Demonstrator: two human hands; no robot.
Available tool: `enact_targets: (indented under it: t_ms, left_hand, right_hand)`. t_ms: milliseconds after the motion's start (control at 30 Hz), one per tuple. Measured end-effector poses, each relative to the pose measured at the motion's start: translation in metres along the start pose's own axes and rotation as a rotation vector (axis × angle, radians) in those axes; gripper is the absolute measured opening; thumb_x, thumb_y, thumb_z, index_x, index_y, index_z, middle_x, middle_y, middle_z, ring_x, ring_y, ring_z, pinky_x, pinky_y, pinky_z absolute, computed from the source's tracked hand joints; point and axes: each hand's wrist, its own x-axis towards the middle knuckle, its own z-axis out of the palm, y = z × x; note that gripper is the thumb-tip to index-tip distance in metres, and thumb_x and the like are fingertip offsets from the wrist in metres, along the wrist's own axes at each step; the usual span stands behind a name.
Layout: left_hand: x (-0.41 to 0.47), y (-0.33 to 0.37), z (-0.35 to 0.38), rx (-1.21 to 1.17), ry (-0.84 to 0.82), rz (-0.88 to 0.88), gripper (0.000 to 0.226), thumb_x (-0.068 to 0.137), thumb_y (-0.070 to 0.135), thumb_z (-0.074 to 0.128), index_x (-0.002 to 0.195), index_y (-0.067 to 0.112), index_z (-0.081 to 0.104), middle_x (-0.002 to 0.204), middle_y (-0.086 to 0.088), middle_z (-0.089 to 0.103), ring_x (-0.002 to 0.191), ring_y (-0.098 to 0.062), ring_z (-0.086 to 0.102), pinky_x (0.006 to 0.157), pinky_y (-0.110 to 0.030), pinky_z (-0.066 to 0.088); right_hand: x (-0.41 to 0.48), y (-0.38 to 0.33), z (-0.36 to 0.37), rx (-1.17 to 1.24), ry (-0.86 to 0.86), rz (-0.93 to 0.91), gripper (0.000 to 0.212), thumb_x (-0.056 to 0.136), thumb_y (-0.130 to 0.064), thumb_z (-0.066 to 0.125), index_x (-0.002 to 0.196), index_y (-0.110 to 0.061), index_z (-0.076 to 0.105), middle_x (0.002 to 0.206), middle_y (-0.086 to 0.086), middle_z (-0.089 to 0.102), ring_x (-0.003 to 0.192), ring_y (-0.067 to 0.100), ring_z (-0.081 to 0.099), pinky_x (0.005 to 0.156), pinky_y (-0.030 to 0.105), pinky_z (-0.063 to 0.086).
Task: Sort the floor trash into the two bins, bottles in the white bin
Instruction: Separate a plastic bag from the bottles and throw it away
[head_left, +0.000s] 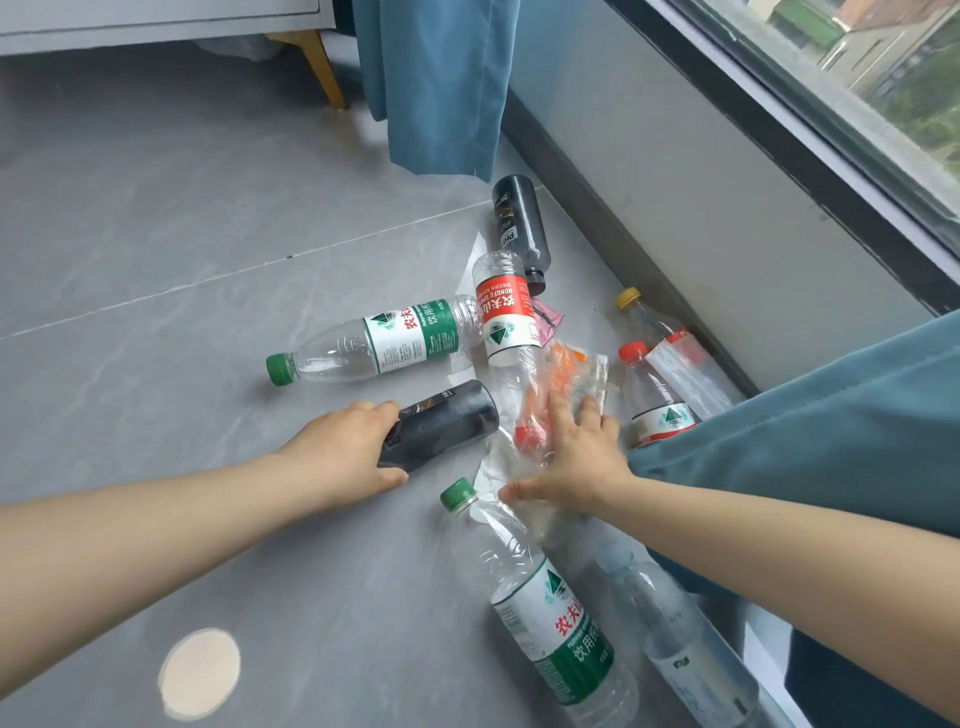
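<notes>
My left hand (343, 452) grips a matte black bottle (447, 421) lying on its side on the grey floor (156, 260), fingers and thumb curled round its near end. Just right of that black bottle, my right hand (576, 462) rests flat, fingers spread, on a clear crinkled wrapper (563, 379) with orange print. Beyond the black bottle lies a green-capped clear bottle (374, 340), seemingly empty.

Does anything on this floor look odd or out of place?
Yes: bottles lie on their sides all over the grey floor by the wall, tangled with crumpled clear wrappers. Neither bin is in view. The left hand grips a black bottle; the right hand presses flat on the wrappers.
</notes>
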Motion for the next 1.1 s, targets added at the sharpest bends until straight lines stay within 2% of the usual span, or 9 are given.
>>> enact_targets:
  t_ms: [267, 467, 633, 733, 800, 867, 933, 1033, 1100]
  left_hand:
    - [-0.001, 0.002, -0.001, 0.004, -0.006, 0.003, 0.055, 0.083, 0.047, 0.062, 0.125, 0.018, 0.043, 0.117, -0.004, 0.051, 0.107, -0.024, 0.054, 0.084, -0.03, 0.045]
    - [-0.002, 0.003, -0.001, 0.0, -0.006, 0.0, 0.057, 0.083, 0.047, 0.062, 0.128, 0.017, 0.043, 0.12, -0.005, 0.051, 0.108, -0.024, 0.054, 0.086, -0.031, 0.045]
    - [-0.002, 0.002, -0.002, -0.002, -0.012, -0.006, 0.057, 0.084, 0.048, 0.062, 0.128, 0.018, 0.042, 0.119, -0.005, 0.051, 0.108, -0.024, 0.054, 0.086, -0.031, 0.044]
    - [-0.002, 0.002, -0.001, 0.004, -0.011, -0.007, 0.058, 0.084, 0.048, 0.062, 0.129, 0.018, 0.042, 0.12, -0.005, 0.05, 0.108, -0.025, 0.054, 0.088, -0.032, 0.045]
    - [-0.002, 0.002, 0.0, 0.006, -0.012, -0.006, 0.058, 0.084, 0.048, 0.062, 0.129, 0.018, 0.042, 0.12, -0.005, 0.051, 0.108, -0.025, 0.053, 0.089, -0.032, 0.045]
    - [-0.002, 0.002, 0.0, 0.005, -0.011, -0.005, 0.058, 0.084, 0.048, 0.062, 0.129, 0.018, 0.042, 0.12, -0.005, 0.051, 0.109, -0.025, 0.053, 0.09, -0.033, 0.045]
    - [-0.001, 0.001, 0.0, 0.005, -0.012, -0.005, 0.059, 0.083, 0.049, 0.061, 0.129, 0.018, 0.041, 0.12, -0.005, 0.051, 0.109, -0.024, 0.053, 0.091, -0.033, 0.045]
    - [-0.001, 0.001, 0.0, 0.008, -0.012, -0.005, 0.059, 0.084, 0.049, 0.061, 0.129, 0.018, 0.041, 0.12, -0.004, 0.051, 0.109, -0.024, 0.053, 0.091, -0.034, 0.045]
    - [-0.001, 0.001, 0.0, 0.007, -0.012, -0.004, 0.058, 0.084, 0.049, 0.061, 0.129, 0.017, 0.042, 0.119, -0.004, 0.051, 0.109, -0.024, 0.053, 0.09, -0.033, 0.045]
  right_hand:
    - [-0.007, 0.002, 0.006, 0.106, 0.102, -0.09, 0.097, 0.06, -0.054, 0.081, 0.14, -0.033, 0.03, 0.147, 0.007, 0.023, 0.129, 0.032, 0.031, 0.101, 0.04, 0.039]
    - [-0.003, 0.006, 0.005, 0.176, 0.122, -0.13, 0.083, 0.067, -0.041, 0.077, 0.139, -0.03, 0.038, 0.131, 0.005, 0.036, 0.107, 0.024, 0.05, 0.089, 0.033, 0.049]
    - [0.001, 0.01, 0.003, 0.178, 0.154, -0.183, 0.072, 0.077, -0.034, 0.071, 0.141, -0.024, 0.039, 0.124, 0.003, 0.041, 0.096, 0.021, 0.055, 0.082, 0.027, 0.048]
    - [0.003, 0.012, 0.001, 0.145, 0.176, -0.18, 0.065, 0.076, -0.038, 0.07, 0.135, -0.024, 0.046, 0.12, 0.001, 0.044, 0.099, 0.021, 0.054, 0.077, 0.029, 0.047]
    - [0.004, 0.012, -0.001, 0.045, 0.215, -0.166, 0.063, 0.073, -0.045, 0.069, 0.131, -0.028, 0.049, 0.12, 0.0, 0.044, 0.11, 0.023, 0.047, 0.077, 0.031, 0.045]
    - [0.009, 0.014, -0.004, -0.027, 0.222, -0.165, 0.066, 0.071, -0.052, 0.069, 0.131, -0.033, 0.048, 0.135, 0.004, 0.036, 0.13, 0.029, 0.031, 0.092, 0.04, 0.043]
    - [0.014, 0.016, -0.008, 0.02, 0.144, -0.164, 0.069, 0.069, -0.055, 0.071, 0.13, -0.035, 0.045, 0.15, 0.006, 0.022, 0.143, 0.034, 0.012, 0.107, 0.05, 0.035]
    - [0.021, 0.017, -0.011, 0.034, 0.054, -0.177, 0.073, 0.066, -0.057, 0.071, 0.129, -0.032, 0.043, 0.142, 0.007, 0.035, 0.14, 0.034, 0.022, 0.106, 0.051, 0.038]
    - [0.021, 0.017, -0.013, 0.015, 0.071, -0.182, 0.073, 0.066, -0.057, 0.07, 0.128, -0.03, 0.045, 0.133, 0.006, 0.044, 0.132, 0.031, 0.033, 0.102, 0.048, 0.042]
